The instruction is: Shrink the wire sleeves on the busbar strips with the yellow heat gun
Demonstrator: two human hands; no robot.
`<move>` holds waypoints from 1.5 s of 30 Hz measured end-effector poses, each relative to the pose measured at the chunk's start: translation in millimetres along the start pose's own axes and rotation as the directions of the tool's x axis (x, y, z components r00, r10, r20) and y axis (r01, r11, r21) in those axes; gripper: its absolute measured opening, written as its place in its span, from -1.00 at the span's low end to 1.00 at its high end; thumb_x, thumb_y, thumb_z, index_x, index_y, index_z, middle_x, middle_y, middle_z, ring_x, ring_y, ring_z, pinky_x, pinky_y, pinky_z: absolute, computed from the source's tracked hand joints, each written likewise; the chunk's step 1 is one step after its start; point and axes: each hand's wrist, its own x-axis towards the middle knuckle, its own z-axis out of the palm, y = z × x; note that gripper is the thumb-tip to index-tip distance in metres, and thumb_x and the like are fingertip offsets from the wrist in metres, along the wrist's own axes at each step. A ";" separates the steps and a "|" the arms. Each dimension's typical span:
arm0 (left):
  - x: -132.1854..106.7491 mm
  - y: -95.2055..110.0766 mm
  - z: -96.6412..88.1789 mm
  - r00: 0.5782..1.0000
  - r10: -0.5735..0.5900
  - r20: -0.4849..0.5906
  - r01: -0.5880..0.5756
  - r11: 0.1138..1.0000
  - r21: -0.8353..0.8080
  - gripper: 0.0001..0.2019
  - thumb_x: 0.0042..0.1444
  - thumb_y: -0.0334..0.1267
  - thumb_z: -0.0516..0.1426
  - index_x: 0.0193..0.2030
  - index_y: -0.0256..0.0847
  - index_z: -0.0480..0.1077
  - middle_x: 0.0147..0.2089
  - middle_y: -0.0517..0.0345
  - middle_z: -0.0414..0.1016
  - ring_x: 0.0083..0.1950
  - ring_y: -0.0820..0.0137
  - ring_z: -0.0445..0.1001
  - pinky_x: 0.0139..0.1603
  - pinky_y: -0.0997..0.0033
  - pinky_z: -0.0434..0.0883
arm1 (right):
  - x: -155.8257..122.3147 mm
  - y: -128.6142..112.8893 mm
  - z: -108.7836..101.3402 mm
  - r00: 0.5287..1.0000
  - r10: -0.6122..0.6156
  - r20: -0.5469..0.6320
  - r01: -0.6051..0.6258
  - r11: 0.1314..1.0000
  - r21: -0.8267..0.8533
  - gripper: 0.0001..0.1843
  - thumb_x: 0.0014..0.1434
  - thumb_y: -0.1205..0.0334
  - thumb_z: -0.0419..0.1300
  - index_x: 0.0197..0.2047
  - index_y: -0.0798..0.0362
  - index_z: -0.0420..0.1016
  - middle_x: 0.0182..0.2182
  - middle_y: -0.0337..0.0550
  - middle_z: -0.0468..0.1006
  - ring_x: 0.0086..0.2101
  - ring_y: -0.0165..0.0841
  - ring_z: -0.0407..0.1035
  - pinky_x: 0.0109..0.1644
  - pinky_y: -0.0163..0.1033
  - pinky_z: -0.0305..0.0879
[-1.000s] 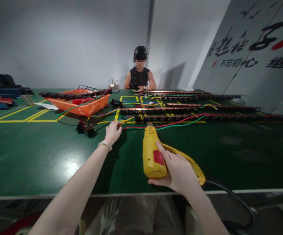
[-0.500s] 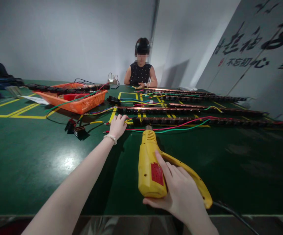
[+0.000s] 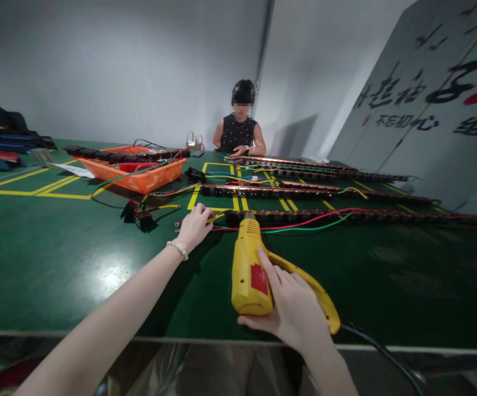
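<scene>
My right hand [image 3: 294,311] is closed round the grip of a yellow heat gun [image 3: 250,264], which points away from me along the green table [image 3: 56,264]. Its metal nozzle sits close to the end of the nearest long black strip [image 3: 345,216]. My left hand [image 3: 193,227], a bead bracelet on its wrist, pinches the red and green wires [image 3: 300,221] just left of the nozzle. Those wires run off to the right along that strip.
An orange basket [image 3: 139,177] with black strips and wires stands at the back left. Small black connectors [image 3: 136,214] lie left of my left hand. More long strips [image 3: 316,191] cross the table farther back. A person [image 3: 240,132] sits at the far end. A black cord [image 3: 387,357] trails off the near edge.
The view has shifted up and down. My left hand has stayed on the wires beside the nozzle, and my right hand has kept its hold on the heat gun.
</scene>
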 end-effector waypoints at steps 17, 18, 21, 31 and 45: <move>5.0 -20.8 -8.5 0.986 -0.165 0.007 0.165 0.983 -0.086 -0.72 0.04 -0.43 0.06 -0.10 -0.08 0.33 -0.02 0.08 0.43 -0.05 0.23 0.47 -0.10 0.28 0.33 | 0.2 3.4 3.0 1.000 -0.011 0.009 0.011 0.999 -0.042 0.28 -0.24 -0.31 0.31 0.37 0.09 -0.19 -0.17 -0.03 0.52 -0.21 -0.12 0.42 -0.10 -0.04 0.31; 5.5 -21.8 -8.6 0.987 -0.158 0.000 0.157 0.984 -0.082 -0.73 0.04 -0.46 0.05 -0.12 -0.08 0.34 -0.03 0.08 0.44 -0.07 0.24 0.47 -0.12 0.28 0.33 | 0.2 3.4 2.8 1.000 -0.013 0.010 0.014 0.999 -0.041 0.27 -0.23 -0.31 0.30 0.37 0.09 -0.20 -0.18 -0.03 0.52 -0.21 -0.13 0.43 -0.11 -0.04 0.31; 5.0 -23.5 -9.5 0.993 -0.116 -0.013 0.115 0.990 -0.085 -0.71 0.03 -0.48 0.04 -0.14 -0.09 0.36 -0.05 0.08 0.46 -0.08 0.24 0.46 -0.10 0.26 0.31 | -0.2 3.9 2.8 0.999 -0.032 0.001 0.032 0.999 -0.041 0.26 -0.22 -0.30 0.30 0.37 0.09 -0.20 -0.20 -0.03 0.53 -0.23 -0.13 0.43 -0.13 -0.05 0.31; -1.2 -25.1 -21.6 0.982 0.166 -0.087 -0.163 0.986 0.043 -0.79 0.10 -0.36 0.07 -0.12 -0.09 0.37 -0.08 0.02 0.41 0.02 0.21 0.34 0.02 0.19 0.20 | 2.9 -12.1 7.4 0.997 -0.022 -0.069 0.018 0.998 -0.062 0.26 -0.25 -0.39 0.25 0.36 0.13 -0.11 -0.26 -0.03 0.52 -0.28 -0.11 0.41 -0.18 -0.05 0.26; -16.1 -43.2 -26.8 0.999 0.034 0.031 -0.030 0.993 -0.113 -0.61 0.14 0.10 0.00 -0.50 -0.15 0.35 -0.46 0.15 0.42 -0.41 0.37 0.35 -0.36 0.39 0.18 | 18.0 -42.8 21.4 0.995 -0.090 -0.039 0.088 0.994 -0.058 0.33 -0.26 -0.55 0.09 0.35 0.23 -0.07 -0.33 -0.06 0.45 -0.32 -0.17 0.37 -0.19 -0.06 0.23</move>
